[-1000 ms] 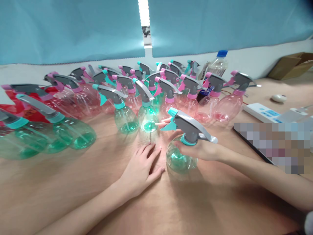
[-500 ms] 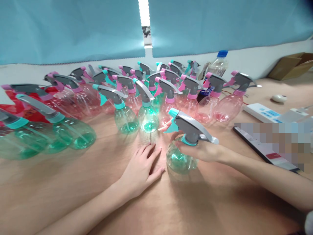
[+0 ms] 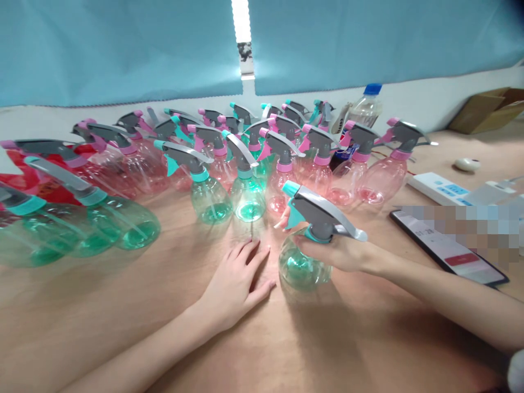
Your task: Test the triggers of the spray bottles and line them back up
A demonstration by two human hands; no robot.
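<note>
My right hand [image 3: 347,252] is wrapped round the neck of a green spray bottle [image 3: 303,267] with a turquoise collar and a grey trigger head. Its fingertips show at the turquoise trigger [image 3: 295,214], which sits pulled in toward the neck. The nozzle points away to the left. Flat on the table [image 3: 229,355], my left hand [image 3: 235,281] lies with its fingers apart, holding nothing, just left of that bottle. Beyond it stand two more green spray bottles [image 3: 209,199], side by side.
Rows of pink spray bottles [image 3: 385,177] fill the back. Several green ones [image 3: 135,224] stand at the left by red plastic [image 3: 41,185]. A phone [image 3: 450,245], a power strip [image 3: 440,188], a white mouse [image 3: 467,165], a blue-capped bottle [image 3: 366,109] and a cardboard box [image 3: 487,112] are at the right.
The fingers of my right hand have drawn back toward the bottle neck, and the turquoise trigger has moved in with them. My left hand stays in place.
</note>
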